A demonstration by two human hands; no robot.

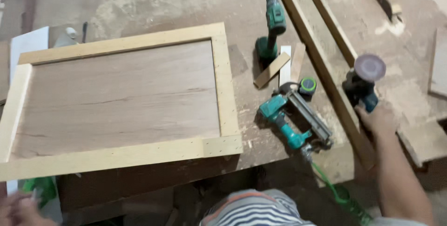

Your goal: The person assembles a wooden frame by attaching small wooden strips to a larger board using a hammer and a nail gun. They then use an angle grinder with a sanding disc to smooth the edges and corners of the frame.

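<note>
Under right hand (pixel 378 119), upright sander (pixel 364 82)

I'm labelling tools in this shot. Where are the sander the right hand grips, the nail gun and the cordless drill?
sander (pixel 368 70): head view, on its round sanding disc.
nail gun (pixel 281 114): head view, on its teal body.
cordless drill (pixel 274 16): head view, on its green motor housing.
right hand (pixel 378 119): head view, back of the hand.

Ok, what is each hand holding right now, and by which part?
Right hand grips the disc sander at its blue body's lower end. Left hand is blurred; a hold cannot be told.
</note>
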